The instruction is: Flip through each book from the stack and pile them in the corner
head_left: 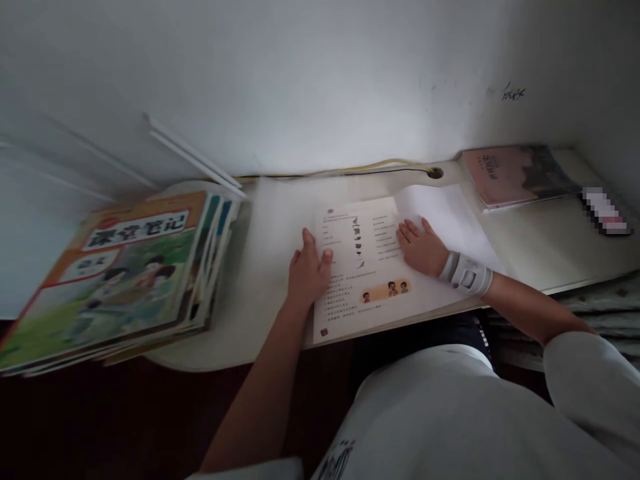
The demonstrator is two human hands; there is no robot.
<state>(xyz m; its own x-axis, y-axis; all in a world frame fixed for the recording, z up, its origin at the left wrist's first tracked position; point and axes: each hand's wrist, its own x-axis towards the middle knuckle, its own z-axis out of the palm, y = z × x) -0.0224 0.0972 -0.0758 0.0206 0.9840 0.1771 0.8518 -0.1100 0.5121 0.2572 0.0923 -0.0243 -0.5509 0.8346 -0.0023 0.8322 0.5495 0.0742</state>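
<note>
An open workbook (350,293) with printed text and small pictures lies on the white desk in front of me. My left hand (309,270) is at its left edge, fingers apart and pointing up, with nothing seen in it. Across the fold, my right hand (421,248) lies flat on the paper, fingers spread, near where the blank right-hand page (440,210) curves up. A grey watch-like band (467,273) circles my right wrist.
A stack of books (125,267) with a colourful cover stands at the left. At the back right lies a pink-covered book (500,177), with a blurred-out phone-like object (607,212) beside it. A yellow cable (350,170) runs along the wall to a hole (435,173) in the desk.
</note>
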